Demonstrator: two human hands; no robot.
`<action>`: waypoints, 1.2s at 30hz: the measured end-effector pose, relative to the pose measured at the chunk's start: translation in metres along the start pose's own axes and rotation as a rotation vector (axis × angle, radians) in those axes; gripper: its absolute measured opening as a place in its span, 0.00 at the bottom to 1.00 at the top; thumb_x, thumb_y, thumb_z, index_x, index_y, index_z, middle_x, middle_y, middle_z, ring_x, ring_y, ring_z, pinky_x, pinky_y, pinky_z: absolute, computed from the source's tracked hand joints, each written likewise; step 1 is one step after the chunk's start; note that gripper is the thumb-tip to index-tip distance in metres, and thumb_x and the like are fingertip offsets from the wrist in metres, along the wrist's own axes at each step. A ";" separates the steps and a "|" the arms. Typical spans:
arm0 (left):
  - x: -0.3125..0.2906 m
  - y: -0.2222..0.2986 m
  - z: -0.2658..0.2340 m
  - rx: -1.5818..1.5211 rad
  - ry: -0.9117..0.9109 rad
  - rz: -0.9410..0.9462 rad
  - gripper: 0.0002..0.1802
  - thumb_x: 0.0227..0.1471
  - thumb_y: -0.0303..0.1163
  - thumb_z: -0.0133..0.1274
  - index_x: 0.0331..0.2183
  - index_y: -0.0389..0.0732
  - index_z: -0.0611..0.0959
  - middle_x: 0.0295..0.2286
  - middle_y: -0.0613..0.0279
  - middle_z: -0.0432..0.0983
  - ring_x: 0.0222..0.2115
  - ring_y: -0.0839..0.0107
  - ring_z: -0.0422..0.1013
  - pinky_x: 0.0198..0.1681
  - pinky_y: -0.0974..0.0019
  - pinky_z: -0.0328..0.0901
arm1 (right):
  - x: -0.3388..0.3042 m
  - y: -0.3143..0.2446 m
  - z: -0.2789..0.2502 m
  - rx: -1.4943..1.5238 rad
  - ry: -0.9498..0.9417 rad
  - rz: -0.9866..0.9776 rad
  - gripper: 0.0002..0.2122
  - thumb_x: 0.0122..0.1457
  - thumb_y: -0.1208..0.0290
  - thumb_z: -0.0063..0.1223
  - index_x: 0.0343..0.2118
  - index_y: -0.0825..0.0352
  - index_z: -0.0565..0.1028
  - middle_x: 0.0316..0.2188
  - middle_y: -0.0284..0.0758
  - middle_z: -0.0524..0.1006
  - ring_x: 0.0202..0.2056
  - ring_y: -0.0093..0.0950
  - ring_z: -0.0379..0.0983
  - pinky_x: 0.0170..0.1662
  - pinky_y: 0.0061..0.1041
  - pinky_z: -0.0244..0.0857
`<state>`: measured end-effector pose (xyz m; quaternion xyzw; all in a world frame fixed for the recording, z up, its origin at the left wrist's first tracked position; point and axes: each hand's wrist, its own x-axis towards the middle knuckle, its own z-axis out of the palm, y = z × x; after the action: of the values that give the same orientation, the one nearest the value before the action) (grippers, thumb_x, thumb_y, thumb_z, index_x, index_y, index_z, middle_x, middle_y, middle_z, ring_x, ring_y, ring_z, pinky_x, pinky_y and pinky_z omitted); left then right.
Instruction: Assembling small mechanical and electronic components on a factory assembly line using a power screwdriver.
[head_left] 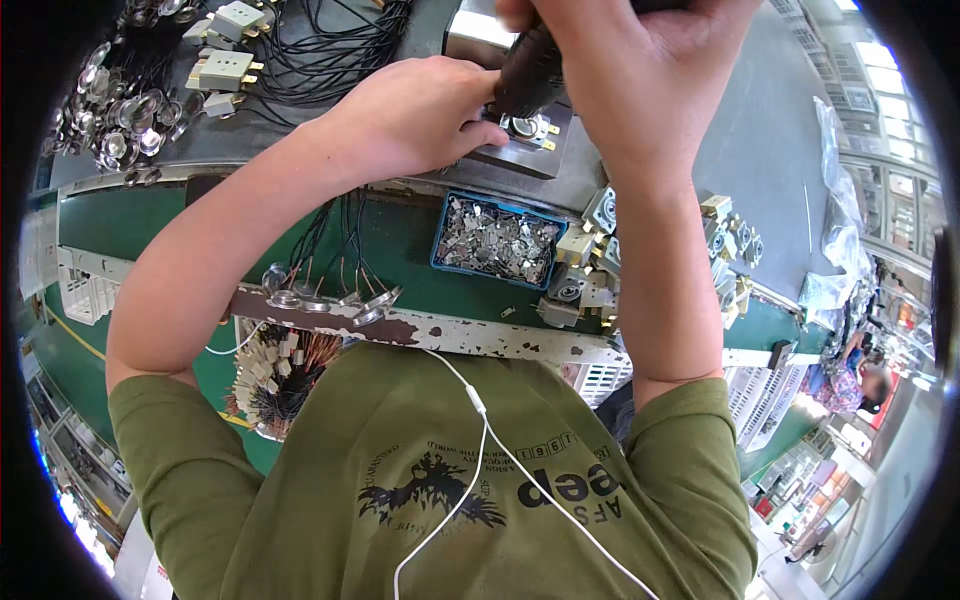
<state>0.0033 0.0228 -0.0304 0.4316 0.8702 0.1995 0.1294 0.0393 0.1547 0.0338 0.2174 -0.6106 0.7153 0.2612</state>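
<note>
Hold the black tool (530, 72), wrapped in the right hand (655, 75), square over the small part (526, 128) on the metal block (527, 160); the left hand (425, 112) half-curls at the part's left, its hold hidden.

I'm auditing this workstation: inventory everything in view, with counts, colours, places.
Cylindrical tool: one, black, top centre
Metal block: one, grey, below tool
Workbench: one, grey, top
Metal discs: many, silver, upper left
Wires: many, black, upper left
Tray of metal pieces: one, blue, centre
Terminal housings: many, cream, upper left, beside tray
Crates: several, white, lower sides
Earphone cable: one, white, over shirt
Person: one, pinkish clothing, far right
Left hand: one, bare, at block
Right hand: one, bare, gripping tool
</note>
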 end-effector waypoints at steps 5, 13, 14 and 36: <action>-0.006 -0.014 0.011 0.060 0.066 0.056 0.18 0.57 0.41 0.60 0.44 0.39 0.81 0.37 0.54 0.79 0.41 0.52 0.77 0.43 0.52 0.72 | 0.012 -0.023 -0.030 -0.153 -0.008 -0.055 0.21 0.60 0.75 0.65 0.52 0.69 0.65 0.30 0.35 0.78 0.27 0.23 0.78 0.31 0.21 0.74; -0.008 -0.008 0.002 0.113 0.210 0.410 0.20 0.52 0.33 0.64 0.48 0.47 0.82 0.37 0.63 0.78 0.39 0.60 0.77 0.42 0.57 0.72 | 0.036 -0.050 -0.094 -0.611 0.078 -0.058 0.18 0.62 0.56 0.66 0.41 0.67 0.74 0.22 0.31 0.77 0.23 0.22 0.76 0.29 0.19 0.70; -0.016 -0.003 0.009 -0.021 0.160 0.271 0.19 0.51 0.33 0.64 0.47 0.47 0.83 0.37 0.63 0.78 0.40 0.60 0.76 0.43 0.56 0.71 | 0.035 -0.044 -0.107 -0.612 0.070 -0.077 0.19 0.62 0.58 0.66 0.44 0.67 0.73 0.25 0.32 0.78 0.22 0.22 0.75 0.28 0.19 0.70; -0.062 -0.027 -0.034 0.266 0.370 0.080 0.12 0.52 0.37 0.64 0.37 0.43 0.82 0.34 0.60 0.80 0.38 0.58 0.75 0.44 0.56 0.67 | -0.071 -0.044 -0.112 -0.959 -0.343 0.207 0.30 0.54 0.84 0.67 0.60 0.64 0.71 0.52 0.40 0.76 0.51 0.33 0.76 0.52 0.32 0.74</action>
<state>0.0077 -0.0500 -0.0089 0.4352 0.8798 0.1639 -0.0985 0.1227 0.2630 0.0047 0.1259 -0.9222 0.3311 0.1554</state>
